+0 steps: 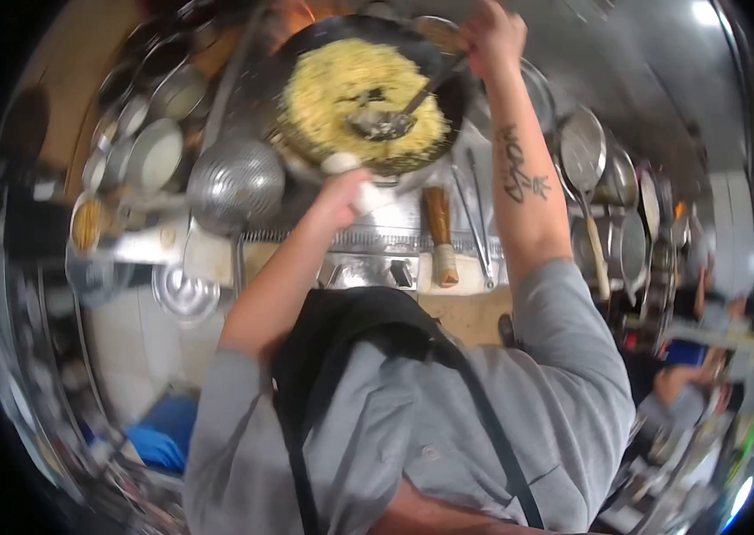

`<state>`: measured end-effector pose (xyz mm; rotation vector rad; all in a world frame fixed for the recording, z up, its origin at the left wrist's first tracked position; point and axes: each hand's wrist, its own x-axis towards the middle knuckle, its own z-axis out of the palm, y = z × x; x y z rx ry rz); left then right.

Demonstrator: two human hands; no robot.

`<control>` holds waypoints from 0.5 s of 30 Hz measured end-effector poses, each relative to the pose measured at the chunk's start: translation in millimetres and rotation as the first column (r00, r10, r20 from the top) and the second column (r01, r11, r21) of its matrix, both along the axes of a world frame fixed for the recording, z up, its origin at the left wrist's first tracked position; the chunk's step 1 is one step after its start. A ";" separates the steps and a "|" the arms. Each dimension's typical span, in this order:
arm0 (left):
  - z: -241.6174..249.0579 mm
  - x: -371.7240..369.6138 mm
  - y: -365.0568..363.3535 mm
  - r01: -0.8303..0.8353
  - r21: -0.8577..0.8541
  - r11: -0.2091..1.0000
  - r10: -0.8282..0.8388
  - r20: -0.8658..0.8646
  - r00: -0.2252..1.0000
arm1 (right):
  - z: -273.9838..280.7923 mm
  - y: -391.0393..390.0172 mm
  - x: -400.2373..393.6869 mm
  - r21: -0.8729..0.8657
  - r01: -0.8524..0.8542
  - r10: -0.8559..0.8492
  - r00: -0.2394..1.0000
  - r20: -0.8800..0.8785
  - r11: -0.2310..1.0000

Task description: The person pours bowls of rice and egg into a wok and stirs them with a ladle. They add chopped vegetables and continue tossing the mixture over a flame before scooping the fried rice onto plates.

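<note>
A large dark wok (261, 98) holds a wide ring of yellow, shredded-looking food (332, 85), with a dark gap near its middle. My right hand (493, 37) is closed around the handle of a ladle (383, 125), whose bowl rests in the food. At the wok's near edge my left hand (348, 198) grips a white cloth (372, 198); part of the cloth shows on the rim. Steam or motion blurs the food slightly.
A perforated strainer (236, 183) lies left of the wok. Bowls and pans (156, 153) stand further left. A wooden-handled tool (439, 234), tongs (477, 214) and a skimmer (584, 152) are at the right. Co-workers (676, 388) stand at the far right.
</note>
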<state>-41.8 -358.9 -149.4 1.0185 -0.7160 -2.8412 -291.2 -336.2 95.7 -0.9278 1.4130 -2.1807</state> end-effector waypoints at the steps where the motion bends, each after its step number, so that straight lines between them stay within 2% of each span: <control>1: -1.7 -2.1 -2.0 -0.013 -0.029 1.000 0.013 0.009 1.000 | 33.4 9.6 7.3 0.045 0.162 -0.157 0.982 -0.101 0.986; 2: -4.6 -1.4 0.1 -0.017 -0.054 0.998 0.017 0.011 1.000 | 54.8 20.6 14.4 0.082 0.334 -0.312 0.927 -0.206 0.939; 3: -4.6 0.0 0.4 0.009 -0.031 0.999 -0.010 -0.039 0.999 | 58.3 32.9 9.1 0.053 0.398 -0.360 0.873 -0.329 0.916; 4: -0.3 2.2 -1.3 0.031 -0.007 0.999 -0.032 -0.086 0.996 | 58.5 38.8 0.9 0.065 0.540 -0.467 0.777 -0.421 0.839; 5: 8.8 -0.2 -1.1 0.044 -0.011 0.999 -0.044 -0.069 0.997 | 54.4 53.8 21.6 0.131 0.563 -0.499 0.800 -0.332 0.816; 6: 14.2 2.1 -2.6 0.047 -0.019 0.999 -0.047 -0.045 0.998 | 28.7 58.4 38.1 0.139 0.580 -0.511 0.789 -0.342 0.803; 8: 8.4 6.4 -9.2 0.130 -0.059 0.990 -0.134 -0.069 0.989 | -60.3 56.9 62.7 0.132 0.499 -0.383 0.786 -0.486 0.857; 9: 18.3 6.4 -6.2 0.121 -0.061 0.991 -0.122 -0.023 0.992 | -114.2 56.5 70.6 0.133 0.370 -0.224 0.771 -0.595 0.920; 10: 28.8 7.6 -3.8 0.118 -0.065 0.991 -0.117 0.023 0.993 | -152.8 71.6 82.4 0.134 0.249 -0.083 0.702 -0.708 0.959; 11: 29.3 10.4 -6.8 0.158 -0.068 0.985 -0.157 0.019 0.987 | -140.1 113.0 123.2 0.163 0.001 0.131 0.589 -0.797 0.987; 12: 27.6 10.1 -8.2 0.187 -0.062 0.980 -0.187 0.011 0.982 | -156.1 134.5 133.9 0.265 0.055 0.202 0.505 -0.839 0.963; 13: 35.7 9.6 -2.9 0.186 -0.089 0.979 -0.185 0.013 0.983 | -170.7 163.4 147.1 0.218 0.316 0.109 0.329 -0.938 0.923; 14: 41.1 12.7 0.2 0.185 -0.118 0.975 -0.184 0.022 0.983 | -145.0 187.4 157.8 0.338 0.452 0.185 0.349 -0.919 0.825; 15: 33.1 14.5 -6.6 0.206 -0.115 0.972 -0.202 0.043 0.978 | -115.4 216.9 164.8 0.654 0.431 0.353 0.591 -0.725 0.621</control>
